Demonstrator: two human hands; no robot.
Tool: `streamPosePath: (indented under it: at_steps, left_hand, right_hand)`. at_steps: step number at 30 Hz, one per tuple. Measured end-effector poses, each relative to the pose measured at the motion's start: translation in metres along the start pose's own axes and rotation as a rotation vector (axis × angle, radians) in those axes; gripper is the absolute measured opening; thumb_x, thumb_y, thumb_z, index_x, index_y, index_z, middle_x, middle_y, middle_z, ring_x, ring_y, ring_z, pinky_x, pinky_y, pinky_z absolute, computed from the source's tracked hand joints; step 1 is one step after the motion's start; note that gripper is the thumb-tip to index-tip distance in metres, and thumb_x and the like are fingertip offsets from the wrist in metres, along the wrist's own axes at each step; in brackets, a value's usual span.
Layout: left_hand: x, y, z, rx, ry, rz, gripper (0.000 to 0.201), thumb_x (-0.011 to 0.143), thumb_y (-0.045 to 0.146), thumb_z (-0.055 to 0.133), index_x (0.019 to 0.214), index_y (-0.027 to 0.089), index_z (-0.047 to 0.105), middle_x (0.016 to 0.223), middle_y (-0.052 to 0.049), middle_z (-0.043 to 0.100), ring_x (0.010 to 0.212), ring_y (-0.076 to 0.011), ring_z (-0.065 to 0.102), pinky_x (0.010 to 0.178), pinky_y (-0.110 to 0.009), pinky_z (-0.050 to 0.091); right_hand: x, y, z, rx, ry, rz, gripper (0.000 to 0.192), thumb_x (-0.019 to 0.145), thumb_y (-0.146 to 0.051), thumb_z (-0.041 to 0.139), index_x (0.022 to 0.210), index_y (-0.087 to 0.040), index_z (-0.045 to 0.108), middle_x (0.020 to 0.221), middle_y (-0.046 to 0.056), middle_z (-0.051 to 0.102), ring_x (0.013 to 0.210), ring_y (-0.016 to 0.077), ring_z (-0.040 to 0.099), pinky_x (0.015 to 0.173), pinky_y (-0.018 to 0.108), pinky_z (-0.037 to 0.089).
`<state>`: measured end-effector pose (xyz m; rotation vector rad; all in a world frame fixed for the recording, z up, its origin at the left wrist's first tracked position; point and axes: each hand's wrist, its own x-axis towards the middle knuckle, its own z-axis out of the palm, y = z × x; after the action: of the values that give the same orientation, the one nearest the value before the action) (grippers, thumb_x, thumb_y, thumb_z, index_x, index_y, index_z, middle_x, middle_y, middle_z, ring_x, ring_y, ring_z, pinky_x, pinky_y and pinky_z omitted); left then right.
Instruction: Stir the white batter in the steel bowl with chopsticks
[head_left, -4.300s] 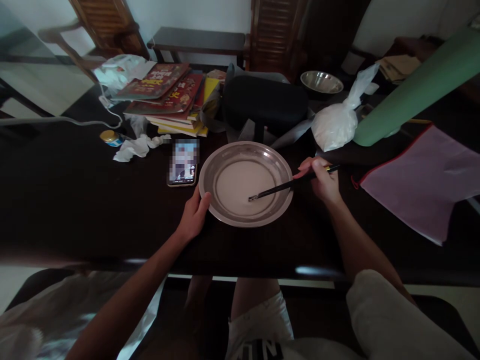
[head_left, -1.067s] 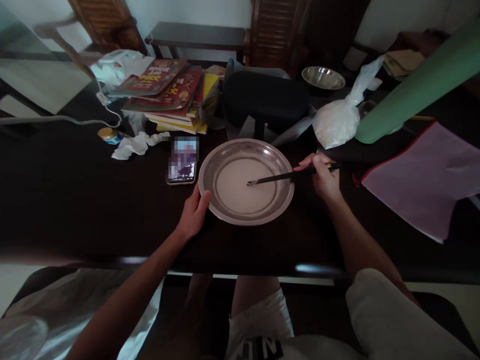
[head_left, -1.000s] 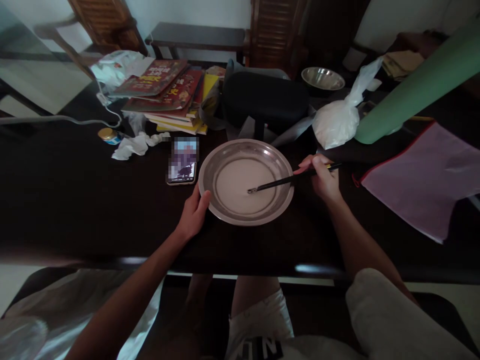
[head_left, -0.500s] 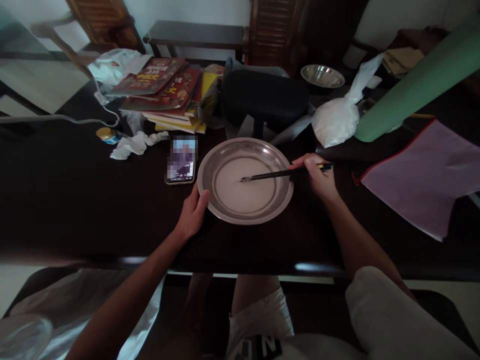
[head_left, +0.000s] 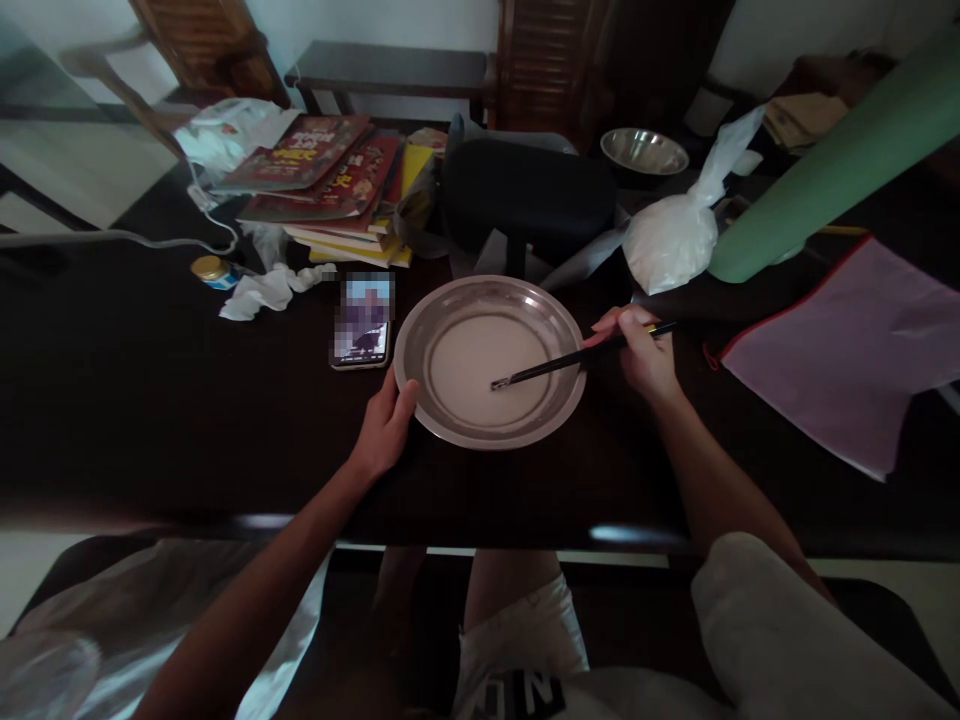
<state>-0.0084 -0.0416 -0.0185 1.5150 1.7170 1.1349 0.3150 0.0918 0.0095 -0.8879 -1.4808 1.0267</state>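
I have the steel bowl (head_left: 491, 436) at the middle of my view, on the dark counter (head_left: 225, 430), with whitish contents (head_left: 469, 365) covering its floor. My left hand (head_left: 387, 422) is closed on the rim at eight o'clock, thumb over the edge; the other fingers are partly hidden behind the bowl. My right hand (head_left: 643, 355) is closed around a slim black stick (head_left: 559, 364), pinched near its yellow-banded end. The stick crosses the rim at three o'clock, and its pale tip lies over the contents, a little below the centre; I can't tell how deep it dips, if at all.

Taking the bowl as my clock centre, a phone (head_left: 363, 325) with a lit screen lies just beside it, between nine and ten. Stacked books (head_left: 322, 185) are at eleven, a black case (head_left: 529, 190) at twelve, a second metal bowl (head_left: 645, 152) at one, a knotted white bag (head_left: 670, 245) at two, and a mauve cloth (head_left: 840, 360) at three.
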Motion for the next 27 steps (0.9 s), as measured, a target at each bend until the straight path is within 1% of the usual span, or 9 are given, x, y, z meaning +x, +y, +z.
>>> streamPosePath:
  at_steps: [2, 4, 8, 12, 14, 17, 19, 22, 27]
  left_hand:
    - [0.0000, -0.0010, 0.0001, 0.004, -0.001, 0.004, 0.083, 0.096, 0.075, 0.037, 0.150, 0.015, 0.053, 0.133, -0.016, 0.072, 0.122, -0.0350, 0.067, 0.105, -0.048, 0.053]
    - [0.0001, -0.0017, 0.0000, 0.009, -0.001, 0.003, 0.083, 0.096, 0.075, 0.037, 0.150, 0.015, 0.053, 0.134, -0.016, 0.071, 0.122, -0.0353, 0.067, 0.105, -0.048, 0.053]
    - [0.0000, -0.0013, -0.0001, 0.001, -0.006, -0.002, 0.084, 0.096, 0.076, 0.037, 0.150, 0.014, 0.053, 0.134, -0.017, 0.071, 0.122, -0.0355, 0.067, 0.106, -0.049, 0.052]
    - [-0.0004, 0.0011, 0.0001, -0.015, -0.002, -0.015, 0.086, 0.094, 0.078, 0.039, 0.149, 0.013, 0.054, 0.137, -0.018, 0.070, 0.124, -0.0363, 0.066, 0.108, -0.050, 0.051]
    - [-0.0005, 0.0019, 0.0002, -0.025, -0.003, -0.022, 0.086, 0.094, 0.078, 0.040, 0.149, 0.014, 0.055, 0.137, -0.018, 0.070, 0.124, -0.0366, 0.066, 0.109, -0.051, 0.050]
    - [-0.0003, 0.0018, 0.0000, -0.028, 0.004, -0.015, 0.086, 0.094, 0.079, 0.040, 0.148, 0.014, 0.055, 0.137, -0.017, 0.070, 0.125, -0.0368, 0.065, 0.109, -0.051, 0.050]
    - [0.0000, 0.0013, -0.0002, -0.024, 0.003, -0.008, 0.085, 0.094, 0.079, 0.039, 0.148, 0.014, 0.056, 0.135, -0.017, 0.070, 0.124, -0.0365, 0.066, 0.108, -0.050, 0.051]
    - [0.0000, 0.0006, -0.0005, -0.011, -0.003, -0.006, 0.084, 0.095, 0.077, 0.038, 0.148, 0.014, 0.055, 0.134, -0.016, 0.071, 0.122, -0.0355, 0.067, 0.106, -0.049, 0.052]
    - [-0.0003, 0.0010, -0.0003, -0.008, -0.007, -0.022, 0.087, 0.094, 0.079, 0.038, 0.147, 0.012, 0.054, 0.133, -0.018, 0.072, 0.118, -0.0356, 0.068, 0.104, -0.049, 0.053]
  right_hand:
    - [-0.0002, -0.0001, 0.0001, -0.026, -0.050, -0.012, 0.042, 0.088, -0.066, 0.066, 0.079, -0.026, 0.076, 0.069, 0.000, 0.075, 0.067, 0.0192, 0.075, 0.070, 0.036, 0.061]
    - [0.0001, 0.0000, -0.0001, -0.044, -0.039, -0.023, 0.040, 0.089, -0.065, 0.066, 0.080, -0.027, 0.077, 0.071, 0.000, 0.076, 0.071, 0.0199, 0.076, 0.074, 0.037, 0.062]
    - [0.0009, 0.0010, -0.0008, 0.004, 0.034, -0.019, 0.041, 0.090, -0.064, 0.065, 0.076, -0.026, 0.076, 0.064, -0.001, 0.073, 0.059, 0.0174, 0.072, 0.065, 0.035, 0.059]
    - [0.0005, 0.0019, -0.0002, -0.013, -0.069, -0.028, 0.038, 0.090, -0.062, 0.067, 0.078, -0.028, 0.078, 0.071, 0.000, 0.077, 0.069, 0.0185, 0.075, 0.070, 0.035, 0.061]
    - [0.0002, 0.0022, -0.0006, -0.015, -0.047, -0.042, 0.036, 0.091, -0.060, 0.067, 0.079, -0.028, 0.078, 0.073, 0.000, 0.077, 0.071, 0.0182, 0.076, 0.072, 0.035, 0.061]
    - [0.0000, 0.0025, -0.0014, 0.026, 0.018, -0.034, 0.037, 0.092, -0.059, 0.066, 0.078, -0.027, 0.077, 0.068, -0.002, 0.074, 0.062, 0.0160, 0.073, 0.067, 0.034, 0.059]
    - [0.0000, 0.0023, -0.0012, 0.018, -0.012, -0.026, 0.038, 0.092, -0.060, 0.066, 0.077, -0.027, 0.077, 0.068, -0.002, 0.074, 0.062, 0.0165, 0.073, 0.066, 0.034, 0.060]
    - [0.0007, 0.0019, -0.0007, -0.050, -0.062, -0.051, 0.039, 0.090, -0.062, 0.067, 0.077, -0.026, 0.077, 0.073, 0.000, 0.078, 0.073, 0.0190, 0.076, 0.073, 0.036, 0.062]
    - [0.0014, 0.0016, -0.0012, -0.001, 0.039, -0.024, 0.043, 0.089, -0.063, 0.067, 0.075, -0.024, 0.076, 0.063, -0.001, 0.073, 0.060, 0.0173, 0.073, 0.066, 0.034, 0.062]
